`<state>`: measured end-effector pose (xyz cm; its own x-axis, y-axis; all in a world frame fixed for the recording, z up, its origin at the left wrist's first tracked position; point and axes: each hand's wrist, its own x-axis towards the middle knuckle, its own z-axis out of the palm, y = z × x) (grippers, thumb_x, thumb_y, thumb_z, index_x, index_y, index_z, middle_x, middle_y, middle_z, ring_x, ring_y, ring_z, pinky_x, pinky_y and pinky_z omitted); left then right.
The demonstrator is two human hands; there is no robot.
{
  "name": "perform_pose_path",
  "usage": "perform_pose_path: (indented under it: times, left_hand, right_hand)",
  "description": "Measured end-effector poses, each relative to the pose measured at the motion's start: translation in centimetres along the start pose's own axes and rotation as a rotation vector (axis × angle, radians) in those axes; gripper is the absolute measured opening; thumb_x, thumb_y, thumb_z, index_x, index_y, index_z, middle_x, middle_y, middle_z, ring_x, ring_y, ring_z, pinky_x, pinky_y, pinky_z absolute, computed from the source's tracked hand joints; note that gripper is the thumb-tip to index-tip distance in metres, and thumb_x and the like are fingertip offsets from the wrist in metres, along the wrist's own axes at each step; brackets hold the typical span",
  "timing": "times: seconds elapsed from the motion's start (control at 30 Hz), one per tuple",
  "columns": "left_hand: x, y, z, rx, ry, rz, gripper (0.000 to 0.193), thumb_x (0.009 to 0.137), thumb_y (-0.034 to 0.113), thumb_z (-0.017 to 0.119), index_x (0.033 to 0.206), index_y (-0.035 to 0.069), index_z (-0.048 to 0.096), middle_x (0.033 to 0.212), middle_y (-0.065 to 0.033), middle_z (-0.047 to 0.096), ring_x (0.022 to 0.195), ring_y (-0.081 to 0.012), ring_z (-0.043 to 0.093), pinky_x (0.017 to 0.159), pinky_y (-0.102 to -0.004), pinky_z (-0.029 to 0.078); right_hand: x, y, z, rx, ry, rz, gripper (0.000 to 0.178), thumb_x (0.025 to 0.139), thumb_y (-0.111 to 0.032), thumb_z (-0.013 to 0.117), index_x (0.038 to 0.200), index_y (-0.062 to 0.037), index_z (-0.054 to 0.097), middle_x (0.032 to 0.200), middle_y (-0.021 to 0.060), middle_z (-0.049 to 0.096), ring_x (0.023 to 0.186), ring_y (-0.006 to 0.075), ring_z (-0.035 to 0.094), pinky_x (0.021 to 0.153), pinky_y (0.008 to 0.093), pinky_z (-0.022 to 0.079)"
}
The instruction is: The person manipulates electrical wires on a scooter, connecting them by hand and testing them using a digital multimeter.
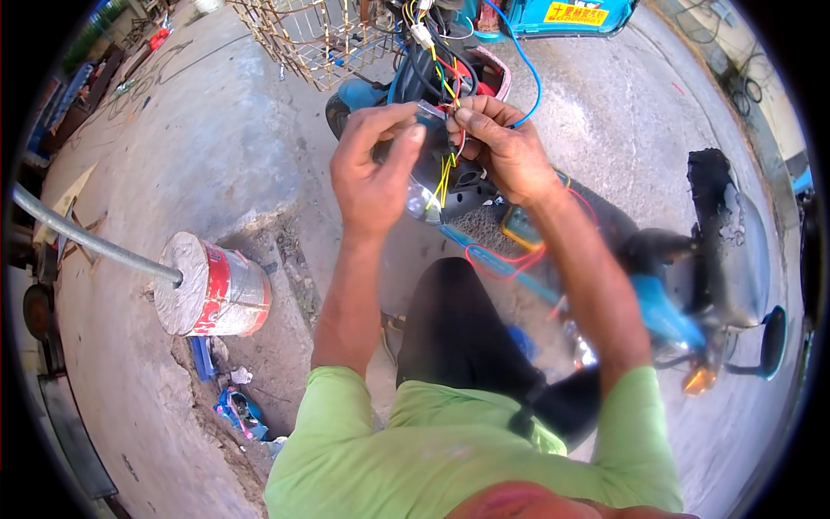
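In front of an opened scooter front [424,78], both my hands are raised among loose wires. My right hand [506,151] is closed, thumb and fingertips pinching a bundle of thin wires [449,85]. Facing it, my left hand [373,169] has its thumb and index finger apart; the index tip is beside a small clear strip [430,112], and whether they touch is hard to see. Yellow wires [443,182] hang below the fingers, next to a clear, shiny rounded piece [423,201]. A blue cable [532,65] loops behind my right hand.
A wire basket [324,39] is at the far side, beside a blue case [562,17]. A yellow multimeter [521,227] with red leads [510,270] lies near my right forearm. On the left, a concrete-filled bucket [233,294] holds a pole [95,233]. A scooter mirror [772,342] juts out right.
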<state>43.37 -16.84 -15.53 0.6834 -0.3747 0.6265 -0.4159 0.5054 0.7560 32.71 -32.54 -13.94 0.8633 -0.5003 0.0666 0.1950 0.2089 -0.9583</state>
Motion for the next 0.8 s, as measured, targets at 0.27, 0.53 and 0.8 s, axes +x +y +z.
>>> perform_pose_path:
  times: [0.27,0.53,0.8]
  left_hand:
    - [2.1,-1.1,1.2,-0.121,-0.234,-0.224,0.023,0.096,-0.001,0.070,0.119,-0.003,0.069,0.105,-0.0070,0.072,0.092,-0.0131,0.069,0.084,-0.0272,0.056]
    - [3.0,-1.8,0.4,-0.247,-0.373,-0.271,0.011,0.097,-0.002,0.068,0.108,-0.004,0.069,0.098,-0.0067,0.072,0.088,-0.0123,0.069,0.081,-0.0260,0.056]
    - [3.0,-2.2,-0.2,-0.266,-0.350,-0.350,0.008,0.098,0.005,0.068,0.104,-0.001,0.068,0.098,-0.0039,0.071,0.091,-0.0100,0.067,0.084,-0.0259,0.054]
  right_hand:
    - [-0.3,-0.1,0.4,-0.017,-0.051,-0.011,0.015,0.099,-0.018,0.069,0.107,-0.0054,0.071,0.088,-0.0013,0.068,0.071,0.0066,0.057,0.065,0.0228,0.046]
    - [-0.6,0.2,0.6,-0.006,-0.021,0.047,0.015,0.097,-0.017,0.072,0.107,-0.0056,0.071,0.088,-0.0010,0.068,0.071,0.0069,0.057,0.067,0.0234,0.047]
    - [-1.0,0.0,0.9,0.041,-0.025,0.054,0.017,0.096,-0.011,0.071,0.112,-0.0049,0.071,0.092,0.0010,0.071,0.077,0.0074,0.060,0.071,0.0226,0.048]
